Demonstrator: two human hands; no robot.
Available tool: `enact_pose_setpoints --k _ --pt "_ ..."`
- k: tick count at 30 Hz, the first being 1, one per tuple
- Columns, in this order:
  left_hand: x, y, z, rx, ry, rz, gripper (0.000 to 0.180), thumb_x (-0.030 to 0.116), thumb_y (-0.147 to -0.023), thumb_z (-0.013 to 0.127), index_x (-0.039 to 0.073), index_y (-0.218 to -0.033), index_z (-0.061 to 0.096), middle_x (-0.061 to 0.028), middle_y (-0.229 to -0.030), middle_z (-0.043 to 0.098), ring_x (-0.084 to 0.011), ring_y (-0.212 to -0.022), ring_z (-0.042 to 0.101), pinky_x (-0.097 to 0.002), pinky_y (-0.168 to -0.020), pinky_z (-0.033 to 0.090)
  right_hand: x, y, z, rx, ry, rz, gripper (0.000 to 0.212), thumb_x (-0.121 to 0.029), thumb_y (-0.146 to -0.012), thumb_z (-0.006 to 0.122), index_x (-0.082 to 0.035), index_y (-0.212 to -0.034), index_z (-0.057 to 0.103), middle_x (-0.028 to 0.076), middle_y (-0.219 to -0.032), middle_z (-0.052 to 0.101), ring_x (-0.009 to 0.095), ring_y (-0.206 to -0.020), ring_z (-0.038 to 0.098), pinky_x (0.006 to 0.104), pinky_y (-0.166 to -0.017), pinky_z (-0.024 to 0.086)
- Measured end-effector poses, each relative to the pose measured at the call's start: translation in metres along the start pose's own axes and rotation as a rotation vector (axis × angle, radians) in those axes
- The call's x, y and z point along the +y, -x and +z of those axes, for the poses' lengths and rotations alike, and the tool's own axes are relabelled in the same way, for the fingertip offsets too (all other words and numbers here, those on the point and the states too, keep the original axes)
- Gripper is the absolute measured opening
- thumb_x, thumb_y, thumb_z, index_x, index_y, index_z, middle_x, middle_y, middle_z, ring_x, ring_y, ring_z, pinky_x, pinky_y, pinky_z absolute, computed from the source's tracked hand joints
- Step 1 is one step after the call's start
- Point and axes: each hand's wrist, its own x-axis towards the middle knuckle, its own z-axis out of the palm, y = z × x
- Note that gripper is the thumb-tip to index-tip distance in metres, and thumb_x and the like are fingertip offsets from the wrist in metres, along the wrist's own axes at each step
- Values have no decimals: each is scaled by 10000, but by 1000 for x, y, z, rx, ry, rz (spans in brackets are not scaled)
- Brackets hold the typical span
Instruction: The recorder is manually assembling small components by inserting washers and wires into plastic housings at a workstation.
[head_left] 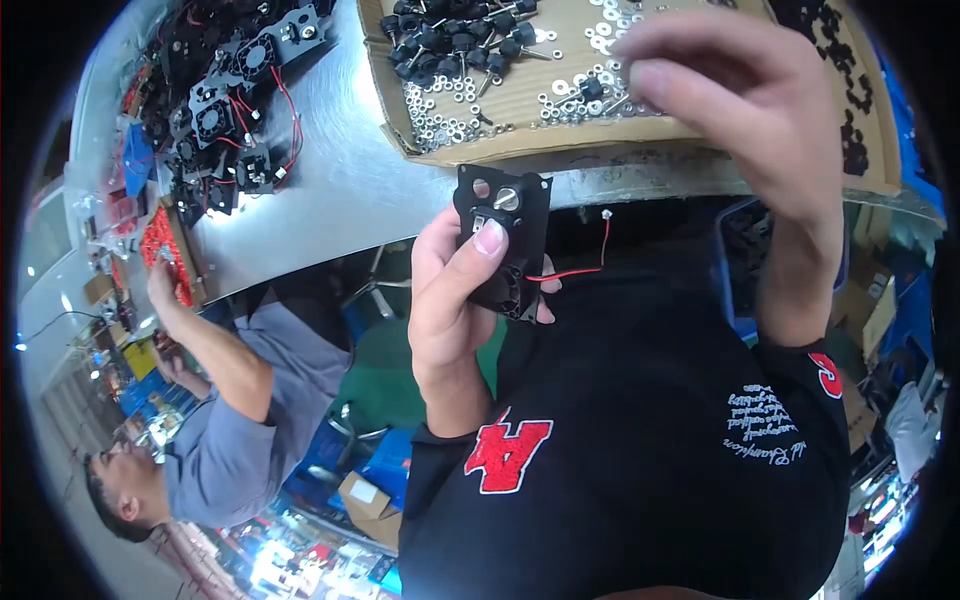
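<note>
My left hand (455,290) grips a black plate assembly (535,215) in front of the bench edge, thumb pressed on its face. The plate carries a silver round fitting (507,199) near its top and a small fan (505,292) at its lower end. From it a red and black wire (590,268) runs right to a small white plug (607,214). My right hand (765,115) is raised over the cardboard tray (480,153), fingers curled and tips close to the thumb in a pinch. Whatever lies between those tips is hidden.
In the tray are black knobs with metal stems (455,40), loose washers and nuts (440,115) and black pieces (855,150) at right. Similar fan assemblies (225,110) pile up at the bench's left. Beside me, a person in grey (240,430) reaches to a box of red parts (165,245).
</note>
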Motion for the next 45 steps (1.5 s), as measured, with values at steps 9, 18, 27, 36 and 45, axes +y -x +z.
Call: enact_pose_setpoints --k 9,18,27,36,45 --pt "13 -7 17 -139 299 13 593 254 -869 615 -210 -1134 356 -202 -839 462 -267 -489 565 -357 -326 489 57 54 24 -7 -566 -129 194 76 -791 647 46 -976 700 101 -875 672 116 -741 633 211 -634 484" --pt "6 -2 39 -67 192 91 604 257 -874 607 -195 -1193 364 -191 -860 453 -274 -548 585 -363 -357 507 59 66 23 63 -724 -136 161 47 -761 665 14 -913 707 73 -802 668 112 -680 623 225 -585 468" --pt "-13 -4 53 304 -450 69 407 203 -905 619 -72 -1178 498 -186 -945 645 -249 -722 690 -347 -542 606 63 49 47 214 -436 -364 166 58 -760 681 9 -914 717 84 -825 662 157 -705 618 257 -605 467" --pt "-18 -16 52 248 -500 33 422 258 -910 656 -46 -1173 527 -143 -947 651 -212 -756 687 -322 -578 602 66 44 53 113 -377 -286 146 52 -800 661 4 -929 708 66 -889 663 130 -745 613 242 -637 471" --pt "-4 -25 52 279 -290 148 364 229 -926 605 -68 -1119 519 -162 -933 640 -254 -740 688 -358 -559 604 75 56 11 618 -309 -267 186 39 -907 582 67 -1083 636 65 -926 650 78 -785 587 190 -712 464"
